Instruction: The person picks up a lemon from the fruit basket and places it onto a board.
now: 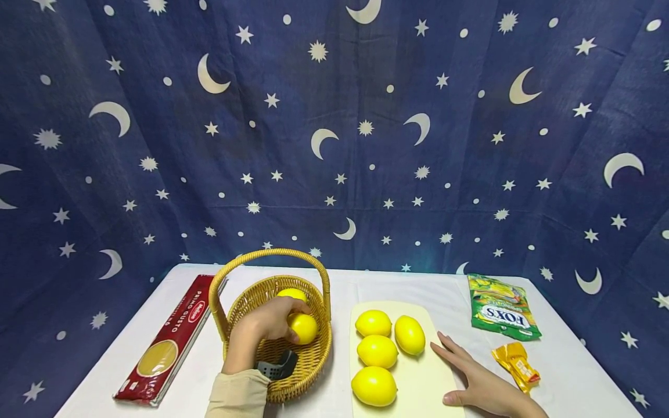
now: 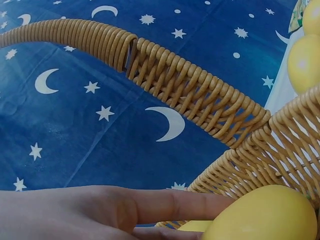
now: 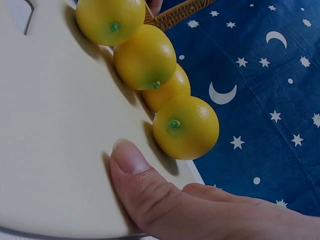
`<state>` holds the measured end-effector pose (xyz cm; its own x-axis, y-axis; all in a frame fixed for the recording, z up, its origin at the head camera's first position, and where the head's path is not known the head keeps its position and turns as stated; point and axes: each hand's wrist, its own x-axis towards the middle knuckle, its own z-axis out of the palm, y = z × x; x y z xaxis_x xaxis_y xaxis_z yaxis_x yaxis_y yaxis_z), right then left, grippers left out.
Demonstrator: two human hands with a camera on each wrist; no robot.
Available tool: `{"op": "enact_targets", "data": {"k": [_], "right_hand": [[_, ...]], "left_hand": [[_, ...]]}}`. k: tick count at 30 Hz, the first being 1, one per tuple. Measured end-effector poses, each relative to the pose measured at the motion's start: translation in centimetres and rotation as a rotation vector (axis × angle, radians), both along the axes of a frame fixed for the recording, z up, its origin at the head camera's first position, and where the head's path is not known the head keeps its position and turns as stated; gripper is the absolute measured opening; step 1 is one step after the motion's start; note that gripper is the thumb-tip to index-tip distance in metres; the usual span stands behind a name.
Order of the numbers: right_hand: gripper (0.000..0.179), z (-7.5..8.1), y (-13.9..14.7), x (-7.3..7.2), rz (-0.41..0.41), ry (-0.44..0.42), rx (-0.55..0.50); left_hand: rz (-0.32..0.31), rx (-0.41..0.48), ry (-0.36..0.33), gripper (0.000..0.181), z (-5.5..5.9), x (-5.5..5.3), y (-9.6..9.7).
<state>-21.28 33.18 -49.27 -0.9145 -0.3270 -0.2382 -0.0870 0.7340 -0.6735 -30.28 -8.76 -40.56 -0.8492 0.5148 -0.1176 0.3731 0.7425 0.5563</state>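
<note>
Inside the wicker basket (image 1: 284,392), my left hand (image 1: 263,322) grips a lemon (image 1: 305,330), fingers and thumb round its near side. Behind the fingers a second lemon (image 1: 291,294) lies against the basket's far wall, partly hidden. In the left wrist view the held lemon (image 2: 265,215) shows large beside the fingers. My right hand (image 1: 478,380) rests at the right edge of a cream cutting board (image 1: 418,389), fingers spread and thumb (image 3: 131,159) over the surface. Several lemons (image 1: 374,386) lie on the board, mostly along its left side.
The basket's tall handle (image 1: 272,252) arches above my left hand. Left of it lies a red spaghetti pack (image 1: 172,342). Beyond the board's right side are a green Fox's sweets bag (image 1: 502,307) and a small orange-yellow packet (image 1: 516,366). A starry blue cloth (image 1: 334,191) hangs behind the table.
</note>
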Motion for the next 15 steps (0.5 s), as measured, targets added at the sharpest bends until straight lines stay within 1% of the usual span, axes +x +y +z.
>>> {"op": "enact_targets", "data": {"k": [6,11,15], "right_hand": [[0.095,-0.1,0.0,0.0,-0.002,-0.004,0.002],[0.094,0.0,0.1,0.0,0.009,0.018,0.001],[0.094,0.0,0.1,0.0,0.01,0.02,-0.004]], "left_hand": [[0.026,-0.022,0.008,0.049,0.9,0.5,0.3],[0.041,-0.053,0.037,0.048,2.2,1.3,0.5],[0.021,-0.059,0.073,0.046,3.3,2.0,0.6]]}}
